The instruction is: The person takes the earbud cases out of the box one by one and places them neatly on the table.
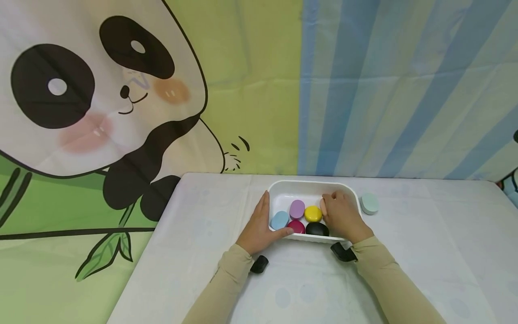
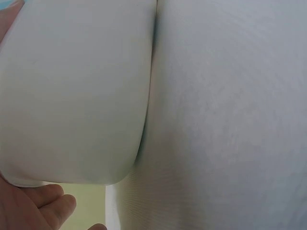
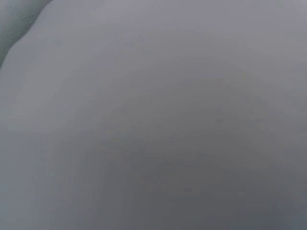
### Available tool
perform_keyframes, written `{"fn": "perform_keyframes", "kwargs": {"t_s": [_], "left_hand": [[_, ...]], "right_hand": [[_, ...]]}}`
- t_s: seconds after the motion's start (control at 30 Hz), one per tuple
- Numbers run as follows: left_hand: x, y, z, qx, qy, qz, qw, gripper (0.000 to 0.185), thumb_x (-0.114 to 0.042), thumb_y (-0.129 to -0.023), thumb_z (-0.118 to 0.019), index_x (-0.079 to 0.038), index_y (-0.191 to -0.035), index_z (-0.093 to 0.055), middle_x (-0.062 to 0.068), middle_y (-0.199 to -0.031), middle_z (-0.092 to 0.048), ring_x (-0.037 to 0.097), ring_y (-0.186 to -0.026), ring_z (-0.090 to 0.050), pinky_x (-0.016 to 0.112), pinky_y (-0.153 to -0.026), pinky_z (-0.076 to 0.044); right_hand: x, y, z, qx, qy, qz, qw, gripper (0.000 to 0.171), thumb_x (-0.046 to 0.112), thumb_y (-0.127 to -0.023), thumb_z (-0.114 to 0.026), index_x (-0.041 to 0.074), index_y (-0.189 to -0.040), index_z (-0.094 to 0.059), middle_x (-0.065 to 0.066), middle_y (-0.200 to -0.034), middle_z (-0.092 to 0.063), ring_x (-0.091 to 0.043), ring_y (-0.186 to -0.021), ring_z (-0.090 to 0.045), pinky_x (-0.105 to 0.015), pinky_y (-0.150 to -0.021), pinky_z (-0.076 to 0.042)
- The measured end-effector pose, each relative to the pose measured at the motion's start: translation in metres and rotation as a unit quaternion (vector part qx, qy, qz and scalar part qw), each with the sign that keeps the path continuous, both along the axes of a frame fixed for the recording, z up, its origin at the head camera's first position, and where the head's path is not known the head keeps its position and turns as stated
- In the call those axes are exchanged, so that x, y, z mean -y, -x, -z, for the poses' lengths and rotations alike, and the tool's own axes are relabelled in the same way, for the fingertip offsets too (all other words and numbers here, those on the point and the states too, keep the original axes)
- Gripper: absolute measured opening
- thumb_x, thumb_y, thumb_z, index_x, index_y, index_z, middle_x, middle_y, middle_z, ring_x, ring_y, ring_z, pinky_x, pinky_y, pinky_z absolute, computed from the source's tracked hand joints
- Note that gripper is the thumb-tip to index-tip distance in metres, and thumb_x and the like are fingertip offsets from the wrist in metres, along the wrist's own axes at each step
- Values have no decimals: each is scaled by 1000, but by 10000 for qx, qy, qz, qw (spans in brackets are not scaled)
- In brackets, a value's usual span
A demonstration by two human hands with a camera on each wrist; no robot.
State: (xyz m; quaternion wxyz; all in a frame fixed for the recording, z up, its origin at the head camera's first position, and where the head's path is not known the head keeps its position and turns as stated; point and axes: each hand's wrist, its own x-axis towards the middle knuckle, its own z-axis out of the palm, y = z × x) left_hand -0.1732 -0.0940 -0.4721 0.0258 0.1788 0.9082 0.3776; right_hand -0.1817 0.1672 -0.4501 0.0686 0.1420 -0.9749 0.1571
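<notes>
A white tray stands on the white table and holds blue, purple, yellow, magenta and black oval cases. My left hand lies with straight fingers along the tray's left wall, and its thumb rests at the front rim. The left wrist view shows only the tray's outer wall. My right hand is inside the tray at its right end, fingers curled down round a peach oval case that is mostly hidden. The right wrist view is a grey blur.
A mint oval case lies on the table just right of the tray. A panda and striped cloth backdrop hangs close behind the table's far edge. The table's left edge runs diagonally near my left arm.
</notes>
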Motion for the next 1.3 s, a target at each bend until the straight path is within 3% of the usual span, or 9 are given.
{"fn": "perform_keyframes", "kwargs": {"t_s": [0.17,0.3,0.5,0.8,1.3], "left_hand": [[0,-1,0,32,40,-26,10000,126,-62,-79,-77,-7,-162,0,9,-169,-6,25,-152,-18,42,-120,-24],[0,0,0,-20,14,-31,10000,126,-62,-78,-77,-7,-162,0,10,-169,-7,25,-152,-19,42,-119,-25],[0,0,1,-81,-19,7,10000,126,-60,-79,-78,-5,-162,-1,11,-168,-8,26,-151,-20,42,-119,-25],[0,-1,-2,98,-75,-30,9999,125,-56,-79,-79,-8,-162,0,6,-169,-5,25,-152,-18,42,-120,-23],[0,0,2,104,-93,-39,9999,125,-57,-79,-80,-9,-162,0,5,-169,-5,23,-152,-16,42,-120,-23]], "right_hand": [[0,-3,-6,28,219,20,9998,20,6,-98,-53,-8,-110,-62,-30,-106,-57,-44,-102,-52,-57,-91,-48],[-1,-6,-13,-273,321,-87,9991,25,6,-99,-51,-9,-117,-61,-33,-112,-56,-46,-105,-52,-58,-91,-49],[-6,-11,-20,-506,494,-250,9972,35,3,-96,-59,-12,-128,-58,-37,-120,-55,-49,-110,-52,-58,-91,-50],[-12,-19,-28,-192,501,62,9985,60,8,-88,-77,-11,-139,-51,-38,-129,-48,-49,-108,-52,-56,-86,-54],[-31,-33,-38,-342,772,234,9962,60,3,-87,-77,-11,-139,-50,-40,-131,-44,-52,-110,-49,-58,-81,-52]]}}
